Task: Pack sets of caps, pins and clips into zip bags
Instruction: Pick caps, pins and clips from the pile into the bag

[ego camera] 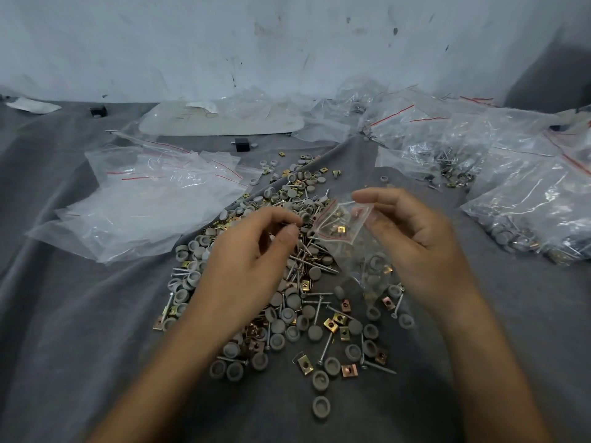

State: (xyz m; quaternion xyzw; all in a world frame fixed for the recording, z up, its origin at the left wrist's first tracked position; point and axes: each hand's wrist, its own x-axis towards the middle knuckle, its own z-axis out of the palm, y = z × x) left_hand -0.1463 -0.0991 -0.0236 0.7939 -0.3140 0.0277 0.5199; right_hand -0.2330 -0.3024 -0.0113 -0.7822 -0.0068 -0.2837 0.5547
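The right hand (pixel 422 238), at centre right of the frame, pinches a small zip bag (pixel 342 230) by its open mouth, a brass clip (pixel 341 229) showing inside. Just left of the bag's mouth, the left hand (pixel 256 251) has thumb and fingertips pressed together on what look like thin pins (pixel 289 224). Both hover over a loose heap of caps (pixel 289 318) on grey cloth (pixel 80 314).
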